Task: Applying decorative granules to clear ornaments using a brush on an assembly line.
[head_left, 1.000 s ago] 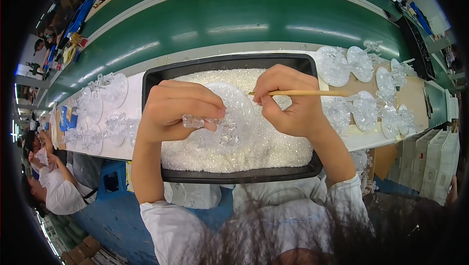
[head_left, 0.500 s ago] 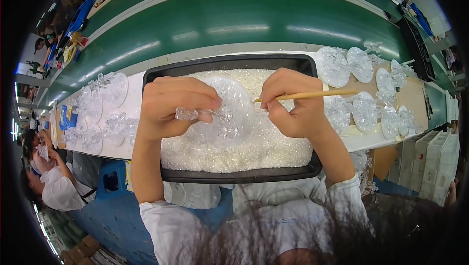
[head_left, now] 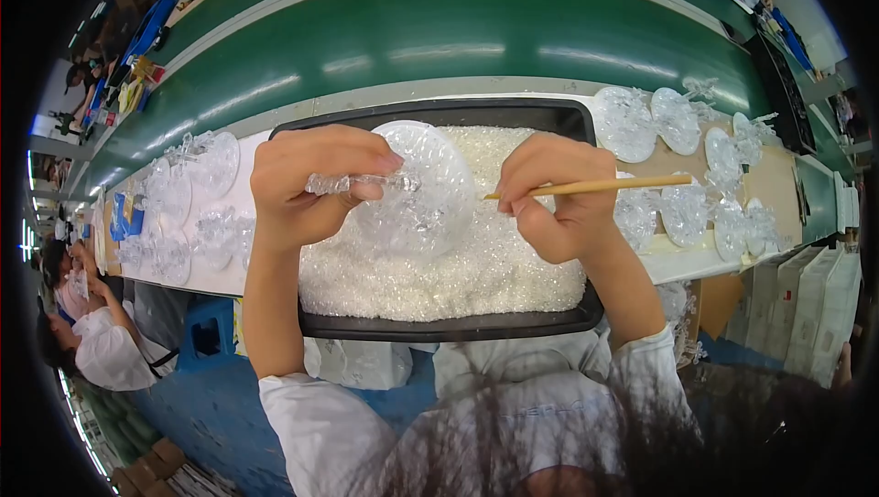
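Up close, the left hand is curled tight, thumb and fingertips pinched around the short clear stem of a transparent plastic ornament, a round, faceted disc that stands out to the right of the fist. Its stem runs roughly level, left to right, with the disc's broad face turned up toward the camera and tilted slightly. The right hand is closed in a pen-like pinch on a thin wooden stick; the stick's long axis also lies nearly level, its near tip poking out left of the fingers toward the disc, its far end reaching right, a little raised. The tip stops just short of the disc's edge; whether it touches is hard to tell. Both hands hover over a black rectangular tray heaped with small white translucent granules, the ornament held above the heap near the tray's upper left. Outward, more clear discs lie spread on the pale workbench on both sides, one group at the right and another at the left. Beyond the tray runs a green conveyor belt. Another person in a white top sits at the lower left.
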`<state>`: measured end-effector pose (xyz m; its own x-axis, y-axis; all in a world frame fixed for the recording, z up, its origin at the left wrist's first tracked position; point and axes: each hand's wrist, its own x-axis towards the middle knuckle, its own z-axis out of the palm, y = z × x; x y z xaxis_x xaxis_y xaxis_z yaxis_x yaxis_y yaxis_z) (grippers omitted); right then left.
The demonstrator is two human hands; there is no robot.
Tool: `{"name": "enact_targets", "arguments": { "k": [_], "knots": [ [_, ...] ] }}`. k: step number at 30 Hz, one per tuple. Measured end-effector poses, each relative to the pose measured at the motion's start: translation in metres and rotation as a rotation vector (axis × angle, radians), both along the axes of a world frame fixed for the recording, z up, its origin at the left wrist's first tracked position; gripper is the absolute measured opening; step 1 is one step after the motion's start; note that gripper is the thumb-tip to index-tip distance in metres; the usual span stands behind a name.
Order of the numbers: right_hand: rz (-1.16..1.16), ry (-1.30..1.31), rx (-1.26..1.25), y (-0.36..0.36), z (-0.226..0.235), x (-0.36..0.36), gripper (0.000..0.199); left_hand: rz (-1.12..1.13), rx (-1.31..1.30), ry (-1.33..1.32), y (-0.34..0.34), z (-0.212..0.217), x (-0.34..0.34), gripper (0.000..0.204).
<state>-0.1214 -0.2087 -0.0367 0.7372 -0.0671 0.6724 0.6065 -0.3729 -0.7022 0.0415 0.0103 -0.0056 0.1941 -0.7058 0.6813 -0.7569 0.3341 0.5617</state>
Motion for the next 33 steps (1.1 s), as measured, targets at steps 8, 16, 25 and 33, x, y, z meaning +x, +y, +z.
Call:
{"name": "enact_targets", "arguments": {
  "k": [8, 16, 25, 33],
  "knots": [
    [-0.024, 0.013, 0.028, -0.003, 0.000, -0.002, 0.014, 0.087, -0.010, 0.008, -0.002, -0.003, 0.000, 0.025],
    [0.068, 0.039, -0.060, 0.000, 0.000, -0.003, 0.015, 0.164, -0.029, 0.048, 0.000, -0.005, -0.001, 0.026],
    [0.003, -0.036, -0.035, -0.001, 0.000, -0.003, 0.018, 0.309, -0.096, 0.075, -0.003, -0.002, -0.006, 0.020],
    [0.004, -0.050, -0.049, 0.002, 0.000, -0.004, 0.017, 0.363, -0.174, 0.195, -0.006, -0.009, -0.008, 0.014]
  ]
}}
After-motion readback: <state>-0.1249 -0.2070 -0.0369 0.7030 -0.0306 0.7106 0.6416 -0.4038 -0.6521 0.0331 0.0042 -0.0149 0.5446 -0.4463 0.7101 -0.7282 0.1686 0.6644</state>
